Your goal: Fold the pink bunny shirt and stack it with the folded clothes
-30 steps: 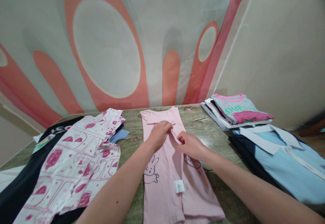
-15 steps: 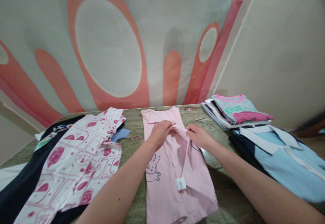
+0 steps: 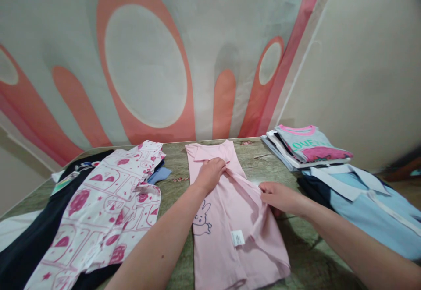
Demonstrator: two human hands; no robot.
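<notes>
While under left hand (image 3: pixel 210 174), pink shirt (image 3: pixel 226 224).

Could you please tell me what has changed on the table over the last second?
The right hand slid from beside the left hand out to the right, drawing a fold of the pink shirt with it. The left hand kept its grip near the shirt's top. The printed garment, the folded stack and the blue shirt stayed put.

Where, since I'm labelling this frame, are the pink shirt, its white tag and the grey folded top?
pink shirt (image 3: pixel 226 202): head view, on its flat front panel.
white tag (image 3: pixel 237 238): head view, on the middle of the tag.
grey folded top (image 3: pixel 309 143): head view, on its printed chest.
</notes>
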